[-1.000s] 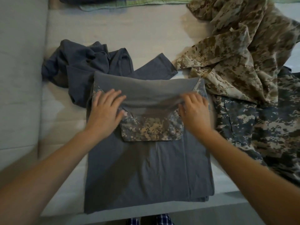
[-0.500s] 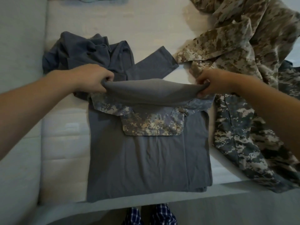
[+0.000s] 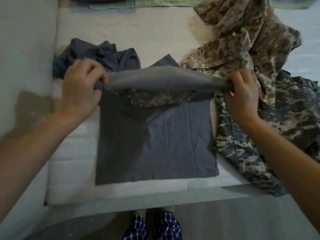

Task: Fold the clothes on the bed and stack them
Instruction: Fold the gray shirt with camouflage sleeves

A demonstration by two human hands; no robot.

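Both grips clenched on the grey shirt: left hand pinches the folded edge's left end, right hand its right end, backs of both hands up. Shirt lies flat on the bed, far edge lifted and stretched taut, higher than half a second ago. Camouflage clothes heaped just beside, right

A white bed fills the middle of the frame, its near edge crossing the lower part. Along its left side runs a pale grey-green panel, wall or frame, hard to tell, with a brown patch at centre left. Grey floor lies along the bottom. The light is dim and soft.
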